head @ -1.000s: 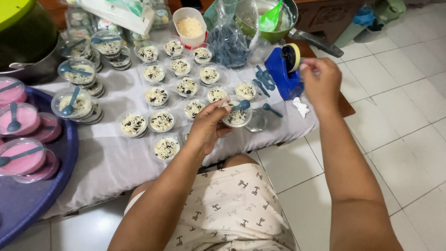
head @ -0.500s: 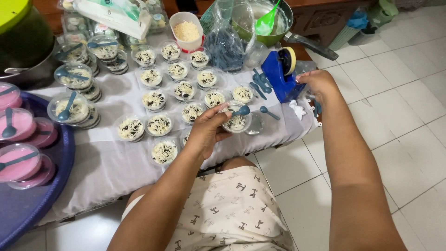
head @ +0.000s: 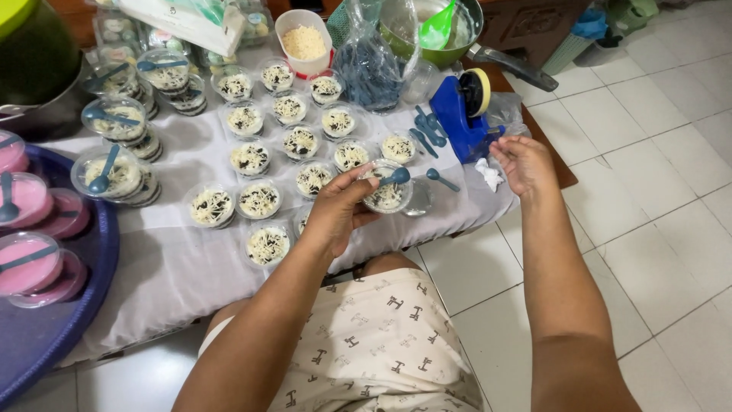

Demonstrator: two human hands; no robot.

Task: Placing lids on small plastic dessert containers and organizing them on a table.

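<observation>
- A lidded cup (head: 386, 191) with a blue spoon (head: 395, 177) on top sits near the table's front edge, gripped by the left hand (head: 335, 214).
- The right hand (head: 524, 162), fingers curled and pinched together, touches the blue tape dispenser (head: 467, 114) at the right edge.
- Open dessert cups (head: 259, 200) fill the middle.
- Pink cups (head: 30, 263) sit on a tray (head: 46, 336) at the left.

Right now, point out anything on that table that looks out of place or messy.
Little stands out. A crumpled white scrap lies at the table edge beside the blue tape dispenser, near the right hand. A few blue spoons lie loose on the cloth. No spill shows.
</observation>
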